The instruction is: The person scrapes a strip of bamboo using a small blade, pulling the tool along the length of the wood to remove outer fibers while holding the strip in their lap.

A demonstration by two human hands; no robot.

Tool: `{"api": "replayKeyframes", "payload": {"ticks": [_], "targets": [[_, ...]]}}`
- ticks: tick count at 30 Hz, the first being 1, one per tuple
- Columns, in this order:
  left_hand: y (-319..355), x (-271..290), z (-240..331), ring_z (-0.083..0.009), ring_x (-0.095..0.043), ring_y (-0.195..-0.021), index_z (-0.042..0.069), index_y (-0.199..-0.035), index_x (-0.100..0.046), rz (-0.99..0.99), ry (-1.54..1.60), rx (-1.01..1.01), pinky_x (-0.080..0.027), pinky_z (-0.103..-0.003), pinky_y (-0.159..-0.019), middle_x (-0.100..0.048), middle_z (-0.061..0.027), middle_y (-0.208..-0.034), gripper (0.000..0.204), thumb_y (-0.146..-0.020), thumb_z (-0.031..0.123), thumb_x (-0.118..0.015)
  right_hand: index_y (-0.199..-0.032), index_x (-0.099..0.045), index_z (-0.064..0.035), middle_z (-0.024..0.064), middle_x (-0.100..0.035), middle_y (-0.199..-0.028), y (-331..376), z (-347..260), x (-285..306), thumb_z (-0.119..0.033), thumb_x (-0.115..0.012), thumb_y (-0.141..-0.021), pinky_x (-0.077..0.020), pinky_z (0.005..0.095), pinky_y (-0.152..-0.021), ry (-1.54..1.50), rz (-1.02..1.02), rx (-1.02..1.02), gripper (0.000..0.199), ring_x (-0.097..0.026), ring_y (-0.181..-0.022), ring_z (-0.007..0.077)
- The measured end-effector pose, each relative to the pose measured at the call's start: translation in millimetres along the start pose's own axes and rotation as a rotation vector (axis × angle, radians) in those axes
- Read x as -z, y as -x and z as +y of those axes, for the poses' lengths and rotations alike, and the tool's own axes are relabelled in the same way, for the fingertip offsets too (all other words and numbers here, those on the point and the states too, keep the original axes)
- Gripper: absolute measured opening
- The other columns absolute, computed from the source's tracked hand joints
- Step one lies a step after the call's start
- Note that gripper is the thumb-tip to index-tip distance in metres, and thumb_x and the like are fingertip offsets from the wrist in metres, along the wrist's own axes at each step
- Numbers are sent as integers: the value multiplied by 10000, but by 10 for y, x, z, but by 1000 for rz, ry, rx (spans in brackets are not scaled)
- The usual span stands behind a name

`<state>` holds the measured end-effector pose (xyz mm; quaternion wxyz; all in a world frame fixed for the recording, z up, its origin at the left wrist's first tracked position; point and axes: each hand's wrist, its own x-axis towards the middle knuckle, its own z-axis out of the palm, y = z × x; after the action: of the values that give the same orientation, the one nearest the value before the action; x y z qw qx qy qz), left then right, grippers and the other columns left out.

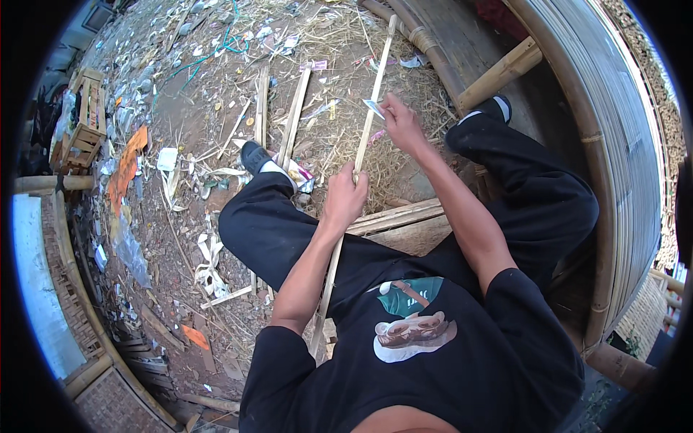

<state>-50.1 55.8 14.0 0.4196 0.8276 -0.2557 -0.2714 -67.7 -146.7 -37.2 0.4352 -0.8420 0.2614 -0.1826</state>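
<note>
A long pale wooden strip [377, 90] slants from beside my body up toward the top of the view. My left hand [345, 195] is closed around it in front of my lap. Farther along, my right hand [403, 124] pinches a small flat, pale blue-white piece [375, 109] with a pointed end. That piece lies over or against the strip; I cannot tell whether it is a blade or a scrap of sheet. The strip's near end runs past my left forearm.
Two more wooden strips [294, 115] lie on the littered ground [216, 137] ahead of my left shoe. A wooden crate [88, 119] stands at the far left. Bamboo poles [498, 73] and a bamboo-framed panel [613, 166] flank my right leg. Split wood [397, 218] lies between my legs.
</note>
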Motion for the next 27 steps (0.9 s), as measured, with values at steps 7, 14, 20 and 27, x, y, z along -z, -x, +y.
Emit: {"api": "replayKeyframes", "payload": {"ticks": [7,14,20,27], "targets": [[-26,-10,-88,-338,-613,-553,-103,-1010,-593,9,35,42,-463,-434,-575,-582,-234,-589,332,-890,202,-537,-977,-466,-42,97,-553,-681,229,-27,-131,-127,-507,-966,-399,339,-557,-144,-102,-72,96,-492,-594,155],[-82,-58,-292,-344,-621,-586,-103,-1068,-595,66,-40,-7,-468,-439,-608,-598,-242,-628,379,-883,225,-551,-960,-454,-39,43,-531,-663,435,-158,-191,-94,-494,-966,-387,296,-551,-175,-168,-16,68,-460,-601,112],[-50,-38,-249,-440,-603,-631,-107,-958,-578,31,20,45,-455,-493,-632,-577,-297,-635,332,-890,214,-534,-947,-480,-32,118,-520,-629,474,-152,-186,-102,-501,-951,-418,372,-572,-181,-175,-18,73,-513,-575,205],[-145,-89,-223,-432,-623,-641,-94,-974,-585,60,45,75,-469,-493,-635,-583,-293,-635,318,-890,208,-533,-962,-513,-41,115,-576,-658,316,-133,-116,-189,-550,-941,-452,374,-604,-243,-218,-153,154,-602,-634,220]]}}
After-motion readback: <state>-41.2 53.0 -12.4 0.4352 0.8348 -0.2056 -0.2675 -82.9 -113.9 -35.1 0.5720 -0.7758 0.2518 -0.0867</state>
